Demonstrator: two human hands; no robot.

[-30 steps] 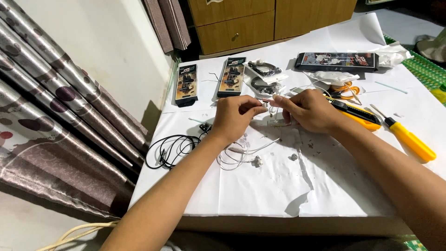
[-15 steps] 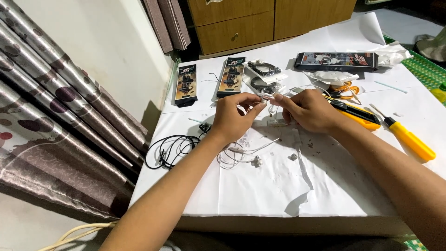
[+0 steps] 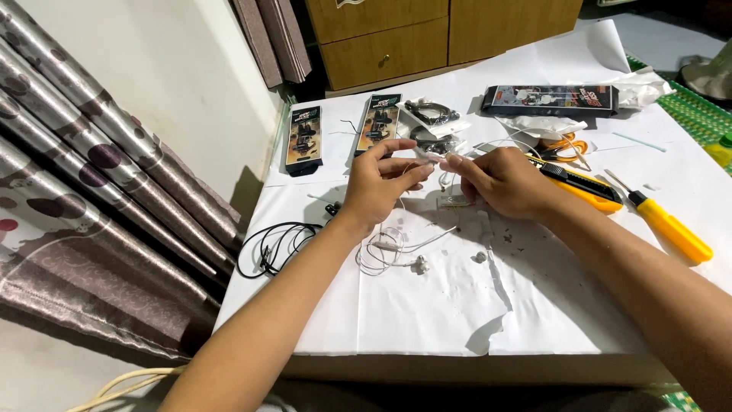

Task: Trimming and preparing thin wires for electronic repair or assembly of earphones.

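My left hand point(image 3: 381, 181) and my right hand point(image 3: 499, 179) meet over the white paper-covered table point(image 3: 457, 305). Between their fingertips they pinch a thin white earphone cable point(image 3: 428, 155). The rest of that white cable point(image 3: 389, 248) hangs down and lies coiled on the paper below my left wrist, with an earbud point(image 3: 419, 264) at its end. A small white rectangular piece point(image 3: 454, 201) lies on the paper just under my right hand's fingers.
A black coiled cable point(image 3: 274, 246) lies at the table's left edge. Two dark earphone packages point(image 3: 303, 137) point(image 3: 379, 122) and a long dark box point(image 3: 549, 99) lie at the back. A yellow utility knife point(image 3: 579, 183) and a yellow-handled screwdriver point(image 3: 667, 225) lie to the right. Curtains hang at left.
Both hands have lifted slightly off the paper, my left hand's fingers have spread more, and the white cable is pulled up between them.
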